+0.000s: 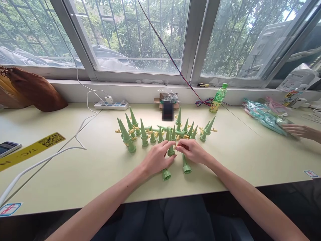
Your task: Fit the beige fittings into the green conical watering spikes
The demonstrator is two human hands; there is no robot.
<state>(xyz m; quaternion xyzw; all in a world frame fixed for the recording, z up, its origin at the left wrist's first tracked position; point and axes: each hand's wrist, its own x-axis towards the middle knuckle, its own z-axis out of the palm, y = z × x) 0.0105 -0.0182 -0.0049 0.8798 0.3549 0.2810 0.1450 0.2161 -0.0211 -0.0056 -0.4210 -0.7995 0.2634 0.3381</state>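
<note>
My left hand is closed around a green plastic watering spike that stands point up on the table. Against the side of that spike, my right hand pinches with thumb and finger; a bit of yellow shows there, but most of it is hidden. Two green spikes lie with their open round ends toward me, one under my left hand and the other below my right hand. Behind my hands stand several more green spikes, many with small yellow valves on their sides.
A green drink bottle and a power strip stand along the window side. White cable crosses the table at left, near a phone and yellow tape. Another person's hand touches plastic bags at right.
</note>
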